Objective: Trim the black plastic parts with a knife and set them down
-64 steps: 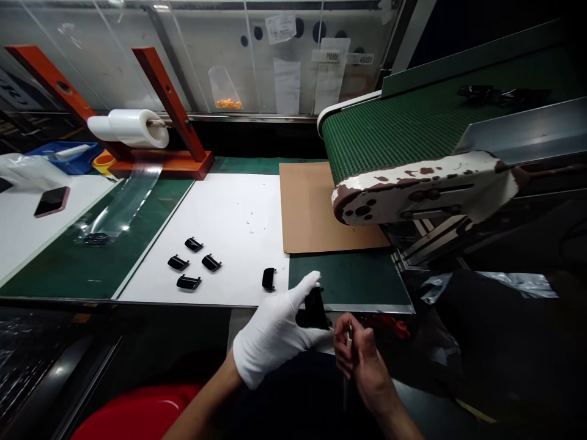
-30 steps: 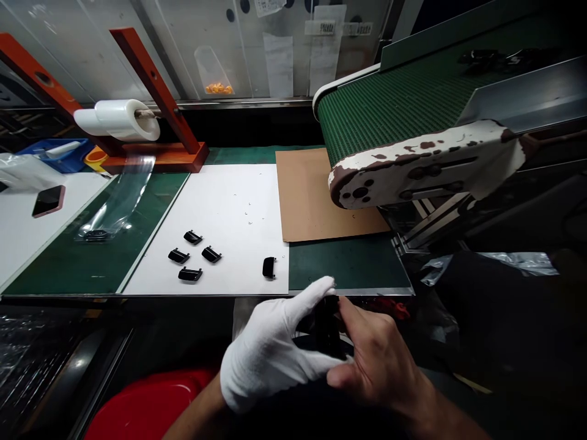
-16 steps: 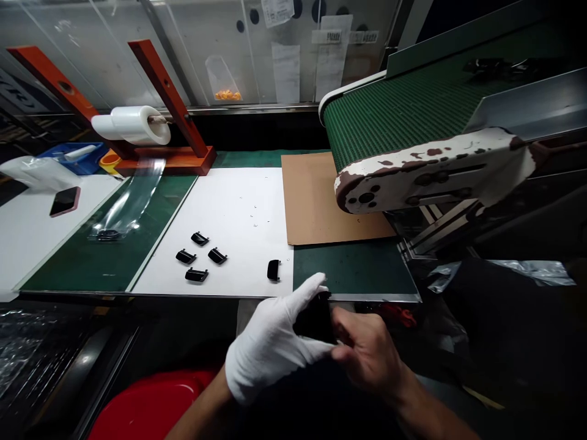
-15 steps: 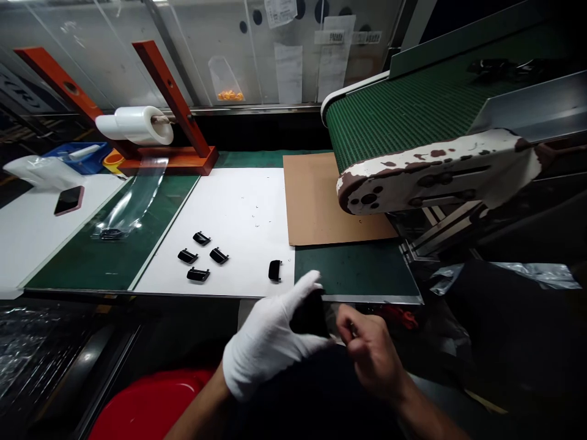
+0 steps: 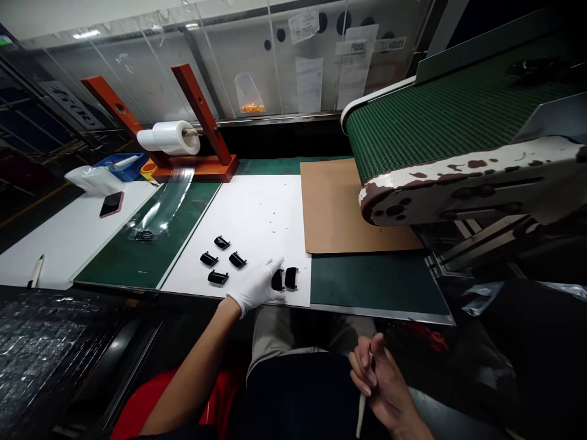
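your gloved left hand (image 5: 255, 288)'s on the white sheet (image 5: 257, 211), fingers open right at a black clip (image 5: 277, 280) beside a second clip (image 5: 291, 278); your bare right hand (image 5: 380, 384) pinches a white stick (image 5: 361, 415) down low.

A white sheet (image 5: 257, 208) on the green mat (image 5: 367, 287) holds six black parts (image 5: 217, 277).

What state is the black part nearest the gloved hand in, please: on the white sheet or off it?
On it: the black part lies on the white sheet, beside the left hand.
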A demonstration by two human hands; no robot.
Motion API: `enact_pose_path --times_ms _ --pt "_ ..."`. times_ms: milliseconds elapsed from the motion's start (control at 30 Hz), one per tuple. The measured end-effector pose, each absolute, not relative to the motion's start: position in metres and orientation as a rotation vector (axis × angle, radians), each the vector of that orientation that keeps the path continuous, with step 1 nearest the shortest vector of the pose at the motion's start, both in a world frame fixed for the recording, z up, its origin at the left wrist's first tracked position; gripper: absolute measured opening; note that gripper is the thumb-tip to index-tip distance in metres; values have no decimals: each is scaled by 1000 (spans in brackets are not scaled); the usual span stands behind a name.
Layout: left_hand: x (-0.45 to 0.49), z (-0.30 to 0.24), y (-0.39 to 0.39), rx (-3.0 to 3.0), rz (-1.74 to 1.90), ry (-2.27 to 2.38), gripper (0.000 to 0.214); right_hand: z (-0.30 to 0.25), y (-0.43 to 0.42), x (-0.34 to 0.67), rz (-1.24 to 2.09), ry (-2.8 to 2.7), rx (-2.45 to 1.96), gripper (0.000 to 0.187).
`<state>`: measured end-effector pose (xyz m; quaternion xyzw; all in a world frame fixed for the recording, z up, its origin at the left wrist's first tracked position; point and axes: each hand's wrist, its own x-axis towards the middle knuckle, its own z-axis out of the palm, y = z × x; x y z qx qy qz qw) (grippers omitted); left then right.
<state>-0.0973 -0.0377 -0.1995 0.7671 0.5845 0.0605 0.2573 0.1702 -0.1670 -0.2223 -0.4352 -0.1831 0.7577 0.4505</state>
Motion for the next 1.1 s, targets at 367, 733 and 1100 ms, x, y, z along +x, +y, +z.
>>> enact_pose_path --times_ms 367,733,1100 --pt "-76 -211 -24 2060 286 1429 87 -221 -175 161 1884 -560 -1244 43" --pt "-42 -155 -91 1971 872 1154 92 -165 -141 190 1310 -1478 -1381 39" --pt "-9 -126 -124 1965 1072 1000 94 -98 -126 187 577 -2245 -1398 58"
